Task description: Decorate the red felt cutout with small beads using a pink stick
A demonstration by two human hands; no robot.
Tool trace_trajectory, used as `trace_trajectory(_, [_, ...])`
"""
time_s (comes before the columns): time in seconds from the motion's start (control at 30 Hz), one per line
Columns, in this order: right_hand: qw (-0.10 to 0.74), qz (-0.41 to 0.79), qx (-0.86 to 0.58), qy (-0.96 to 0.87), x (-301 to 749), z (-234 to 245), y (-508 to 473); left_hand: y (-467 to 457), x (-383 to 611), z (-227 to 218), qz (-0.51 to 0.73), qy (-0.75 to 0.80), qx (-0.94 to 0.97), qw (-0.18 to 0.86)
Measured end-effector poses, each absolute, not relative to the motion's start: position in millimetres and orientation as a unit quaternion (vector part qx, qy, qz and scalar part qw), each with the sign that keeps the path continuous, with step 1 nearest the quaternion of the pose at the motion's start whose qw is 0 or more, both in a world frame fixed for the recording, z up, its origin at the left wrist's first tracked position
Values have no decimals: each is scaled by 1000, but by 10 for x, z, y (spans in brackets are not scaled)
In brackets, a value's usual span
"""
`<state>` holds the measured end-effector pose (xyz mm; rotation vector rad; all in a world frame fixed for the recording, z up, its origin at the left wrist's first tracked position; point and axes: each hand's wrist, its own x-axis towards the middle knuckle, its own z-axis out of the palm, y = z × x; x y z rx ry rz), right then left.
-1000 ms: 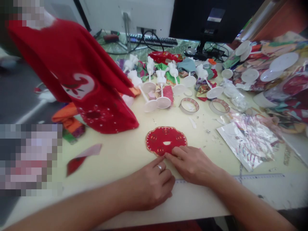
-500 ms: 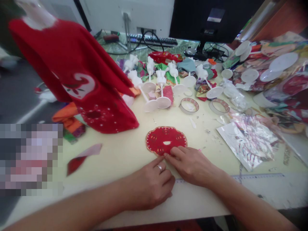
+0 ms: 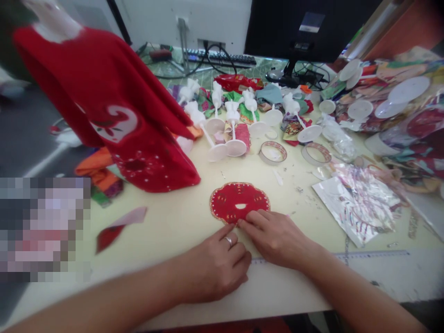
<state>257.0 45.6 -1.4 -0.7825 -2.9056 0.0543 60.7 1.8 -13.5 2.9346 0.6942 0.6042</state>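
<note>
A red scalloped cloth piece (image 3: 222, 202) with gold beaded trim and a small pale opening in its middle lies flat on the table. At its near edge, the index fingertip of my left hand (image 3: 224, 263) presses down; the other fingers are curled, one wearing a ring. My right hand (image 3: 277, 236) has bent fingers over the near right edge, with thumb and fingers close together on the trim. Both sets of fingertips nearly meet there, and my hands hide part of that edge.
A red dress on a mannequin (image 3: 114, 106) stands at left. Small white dress-form stands (image 3: 233, 125), tape rolls (image 3: 273, 152) and a plastic packet (image 3: 360, 203) lie beyond and to the right. A ruler (image 3: 374, 254) lies near the front; a ribbon scrap (image 3: 121, 226) is at left.
My left hand has shifted very slightly toward the cloth, and my right fingers have moved a touch. The cloth piece stays in the same place.
</note>
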Motion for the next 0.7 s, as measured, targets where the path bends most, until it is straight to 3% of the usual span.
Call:
trace_trajectory(0.33, [228, -85, -273, -931, 2685, 55, 546, 15, 588, -134, 200, 224, 953, 45])
trace_trajectory(0.53, [338, -48, -281, -897, 2818, 244, 598, 52, 539, -126, 276, 304, 912, 8])
trace_trajectory(0.7, [427, -4, -343, -837, 2869, 302, 555, 137, 507, -139, 270, 364, 891, -6])
